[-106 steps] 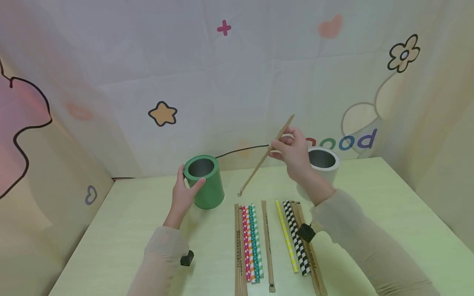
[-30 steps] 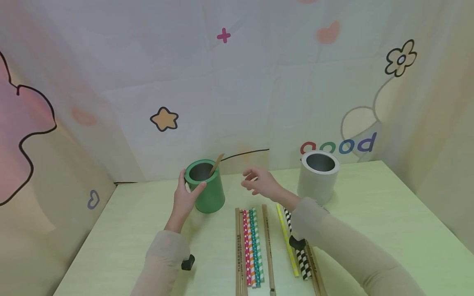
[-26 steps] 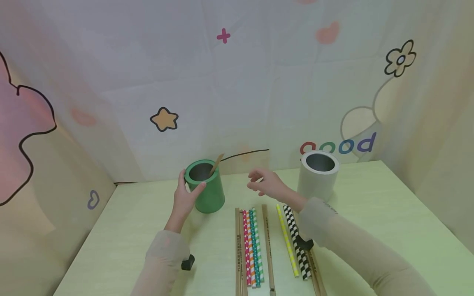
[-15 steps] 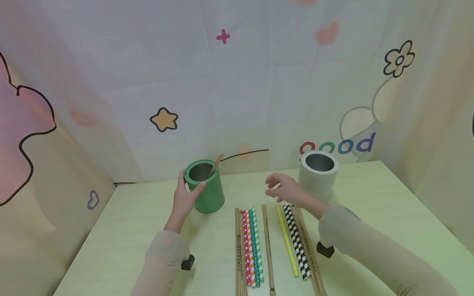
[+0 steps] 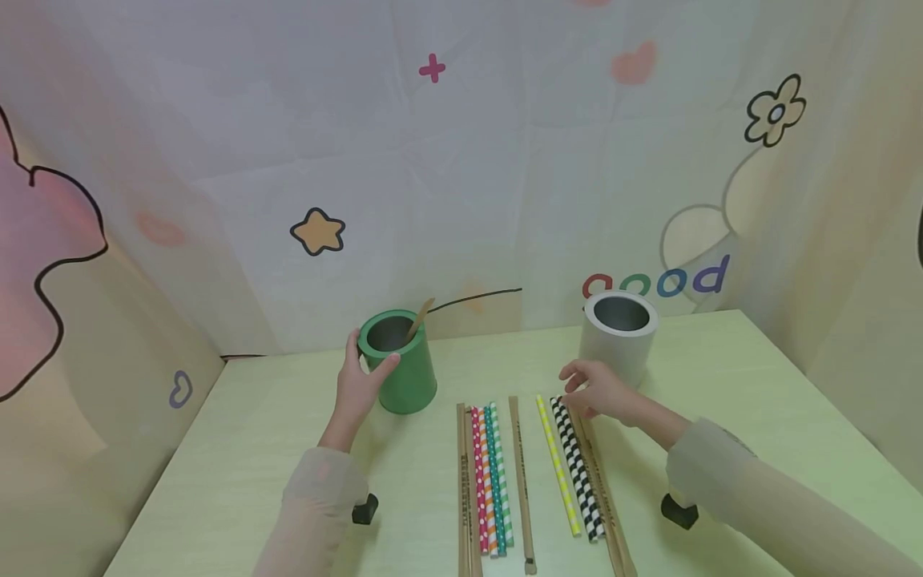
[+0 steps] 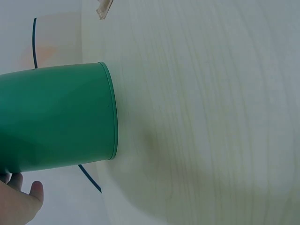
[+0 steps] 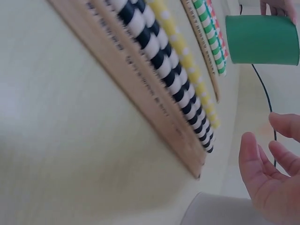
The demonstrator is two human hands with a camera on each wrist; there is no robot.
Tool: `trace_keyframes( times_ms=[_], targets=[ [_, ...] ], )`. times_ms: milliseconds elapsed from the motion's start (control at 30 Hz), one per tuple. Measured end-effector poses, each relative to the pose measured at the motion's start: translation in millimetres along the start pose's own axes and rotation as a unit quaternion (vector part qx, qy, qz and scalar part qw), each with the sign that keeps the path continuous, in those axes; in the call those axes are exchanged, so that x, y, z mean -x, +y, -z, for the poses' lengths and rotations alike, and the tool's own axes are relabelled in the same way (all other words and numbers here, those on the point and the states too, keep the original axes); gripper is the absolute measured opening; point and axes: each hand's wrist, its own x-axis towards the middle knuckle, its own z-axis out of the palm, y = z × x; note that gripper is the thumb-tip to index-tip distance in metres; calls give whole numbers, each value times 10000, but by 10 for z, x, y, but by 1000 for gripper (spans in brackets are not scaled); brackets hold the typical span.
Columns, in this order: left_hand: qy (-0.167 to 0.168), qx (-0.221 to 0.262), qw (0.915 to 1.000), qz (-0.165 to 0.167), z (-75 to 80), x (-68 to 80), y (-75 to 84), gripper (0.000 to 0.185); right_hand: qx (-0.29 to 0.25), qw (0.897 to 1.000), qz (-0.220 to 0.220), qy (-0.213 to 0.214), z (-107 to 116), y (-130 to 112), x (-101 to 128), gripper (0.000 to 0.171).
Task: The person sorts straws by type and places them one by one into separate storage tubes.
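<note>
My left hand [image 5: 356, 393] grips the side of the green cup [image 5: 407, 381], thumb at the rim. Leaning in that cup is a brown paper-wrapped stick [image 5: 421, 319]. With its fingers loosely bent and nothing in them, my right hand [image 5: 604, 394] is over the far ends of the black-and-white checked straws [image 5: 574, 469] and the brown wrapped sticks [image 5: 611, 513] beside them. The right wrist view shows a gap between those fingers [image 7: 249, 157] and the straws. Just behind the right hand stands a white cup [image 5: 613, 349], its dark inside facing up.
A yellow straw [image 5: 558, 469] lies left of the checked ones. Further left are a single brown stick [image 5: 522, 481], several striped and dotted straws [image 5: 493, 481], and more brown sticks [image 5: 464, 489]. A printed cloth [image 5: 461, 176] hangs behind the table [image 5: 259, 449].
The right hand first held the brown stick in the air; that stick now stands in the green cup. Emptied, the hand moved right to the checked straws. The left hand stayed on the cup.
</note>
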Motion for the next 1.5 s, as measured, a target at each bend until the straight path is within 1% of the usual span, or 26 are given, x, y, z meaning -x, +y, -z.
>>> trace_keyframes(
  times_ms=[200,433,600,833,967,1067,1333,1500],
  targets=[
    [4,-22,10000,18,-2,-4,1,90,-98,9994,-317,-93,39,170,58,36],
    [11,-77,10000,31,4,0,18,89,-82,9990,-435,-67,22,349,131,37],
    [-2,-27,10000,20,4,5,29,88,8,9986,-529,54,-33,423,174,37],
    [-15,18,10000,21,3,10,30,89,366,9971,-637,189,-114,469,178,37],
    [-12,9,10000,21,0,5,20,89,472,9959,-706,297,-139,481,164,39],
    [-1,8,10000,21,0,1,16,89,538,9953,-714,374,-156,475,160,41],
    [11,-2,10000,18,4,2,21,89,974,9912,-753,489,-190,453,140,43],
    [20,3,10000,34,5,3,22,90,1085,9890,-837,555,-210,448,124,43]
  ],
)
